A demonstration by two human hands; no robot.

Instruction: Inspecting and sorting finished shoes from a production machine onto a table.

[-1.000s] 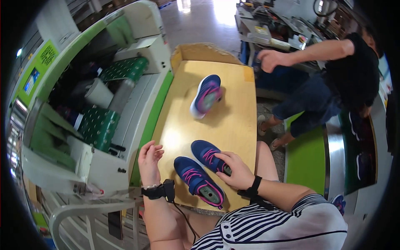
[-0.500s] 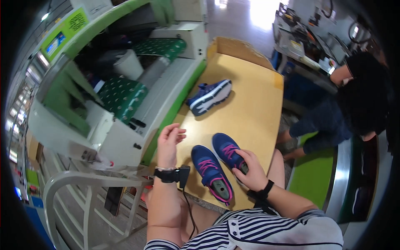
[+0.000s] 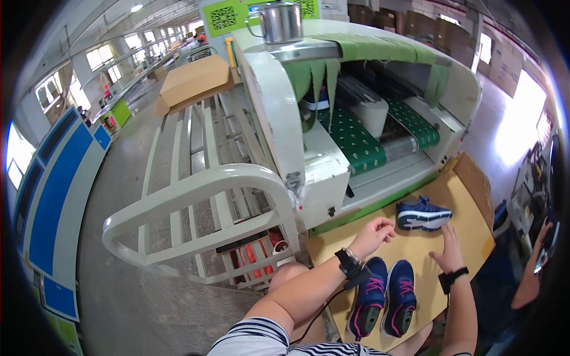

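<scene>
A pair of navy sneakers with pink laces stands side by side on the tan tabletop, toes pointing away from me. The left sneaker and the right sneaker both show greenish insoles. Farther off, a third navy sneaker lies on its side with its white sole edge toward me. My left hand hovers just beyond the pair, fingers loosely bent and nothing visible in them. My right hand is open, fingertips close to the third sneaker's sole; whether they touch it I cannot tell.
Beyond the table stands a white machine with a green dotted conveyor belt and a metal mug on top. A pale metal rack carrying a cardboard box is on the left. Another person's arm shows at right.
My view has swung left. My right hand has left the right sneaker of the pair and reached out to the third sneaker. My left hand stays empty near the pair.
</scene>
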